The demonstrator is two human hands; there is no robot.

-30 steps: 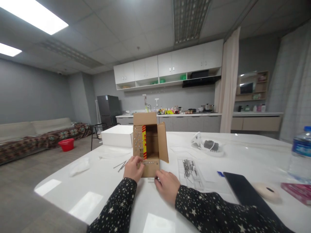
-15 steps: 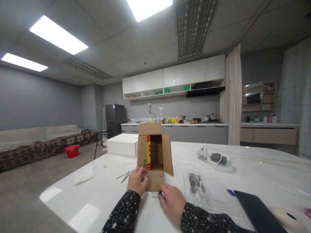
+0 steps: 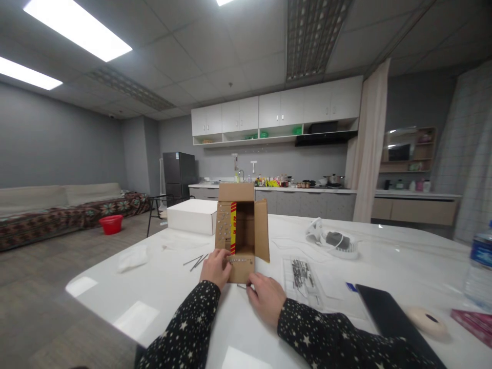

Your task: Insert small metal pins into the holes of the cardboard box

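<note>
An open cardboard box [image 3: 245, 225] faces me on the white table, its front flap [image 3: 243, 274] folded down toward me. Small silvery bits dot the left flap [image 3: 223, 225] and form a row on the front one. My left hand [image 3: 216, 267] lies at the left of the front flap, fingers curled round its edge. Just off the flap's near right corner, my right hand [image 3: 267, 296] is closed in a pinch; a thin metal piece [image 3: 241, 286] sticks out left of its fingertips. Its full shape is hidden. Several thin dark rods [image 3: 198, 261] lie left of the box.
Right of my right hand is a clear case [image 3: 303, 279] of small metal pieces. Farther right are a dark tablet-like slab [image 3: 392, 318], a beige rounded object [image 3: 427, 322] and a water bottle [image 3: 480, 271]. A white box [image 3: 192, 216] stands behind left; a white coiled cable [image 3: 338, 243] lies behind right.
The view has tipped down and turned slightly right, bringing the bottle into sight. Both hands keep nearly the same places at the box's front flap.
</note>
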